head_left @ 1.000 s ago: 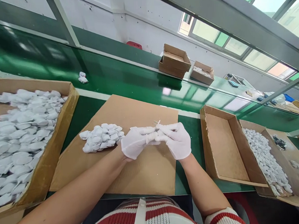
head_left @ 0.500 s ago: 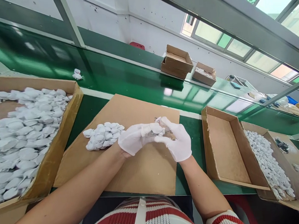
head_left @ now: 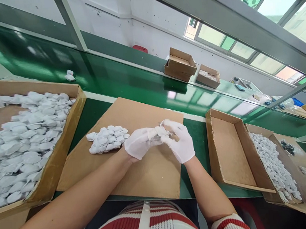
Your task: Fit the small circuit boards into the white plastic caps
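Both my hands wear white gloves and meet above the right part of a flat cardboard sheet. My left hand is closed around a small white piece, whose exact kind is hard to make out. From the right, my right hand pinches at the same piece with thumb and fingers. A heap of rounded white pieces lies on the sheet, left of my left hand. Many similar pieces fill the large cardboard box at far left.
To the right stands a cardboard tray with bare bottom, beside another box of small white pieces. Cardboard boxes sit on the ledge behind. One white bundle lies on the green surface at back left. A metal beam crosses overhead.
My hands have shifted only slightly, still together around the small white piece. The fingers of my right hand have moved a little on it. The camera view has tilted slightly.
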{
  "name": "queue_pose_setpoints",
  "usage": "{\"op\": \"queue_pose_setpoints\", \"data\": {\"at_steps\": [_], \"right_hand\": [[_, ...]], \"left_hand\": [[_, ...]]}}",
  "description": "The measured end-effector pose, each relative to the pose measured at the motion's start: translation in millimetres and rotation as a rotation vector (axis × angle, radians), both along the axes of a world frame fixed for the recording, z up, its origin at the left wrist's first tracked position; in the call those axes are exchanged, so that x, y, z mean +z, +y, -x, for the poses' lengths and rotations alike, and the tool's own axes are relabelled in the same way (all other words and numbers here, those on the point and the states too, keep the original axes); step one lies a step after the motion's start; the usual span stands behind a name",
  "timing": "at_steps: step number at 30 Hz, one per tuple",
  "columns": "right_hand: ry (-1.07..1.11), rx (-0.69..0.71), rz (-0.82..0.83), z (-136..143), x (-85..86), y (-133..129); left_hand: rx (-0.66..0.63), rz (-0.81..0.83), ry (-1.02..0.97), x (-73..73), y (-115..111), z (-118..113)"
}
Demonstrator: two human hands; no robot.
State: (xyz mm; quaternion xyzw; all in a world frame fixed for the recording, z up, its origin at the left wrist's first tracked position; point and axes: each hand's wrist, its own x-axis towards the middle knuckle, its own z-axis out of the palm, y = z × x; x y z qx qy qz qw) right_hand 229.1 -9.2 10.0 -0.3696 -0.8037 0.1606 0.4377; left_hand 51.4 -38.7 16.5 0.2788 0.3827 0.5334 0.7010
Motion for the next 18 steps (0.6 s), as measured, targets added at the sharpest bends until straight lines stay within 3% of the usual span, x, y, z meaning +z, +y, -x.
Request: {"op": "queue_pose_setpoints", "data": {"at_steps": [3, 6, 12, 18], "right_hand": [[0.031, 0.108, -0.020, 2.8, 2.7, 4.1], [-0.056, 0.182, -0.058, 4.5, 1.4, 5.9], [-0.204, 0.106, -0.122, 2.8, 0.0, 3.4], [-0.015, 0.164, -0.048, 4.8, 2.0, 5.5]], "left_hand": [[-0.093, -0.049, -0.032, 3.9, 0.3, 5.0], [-0.129, 0.003, -0.024, 7.4, 0.9, 5.8], [0.015, 0.075, 0.210, 9.4, -1.2, -0.7], [-0.022, 0.073, 0.146, 8.7, -2.6, -0.4]]}}
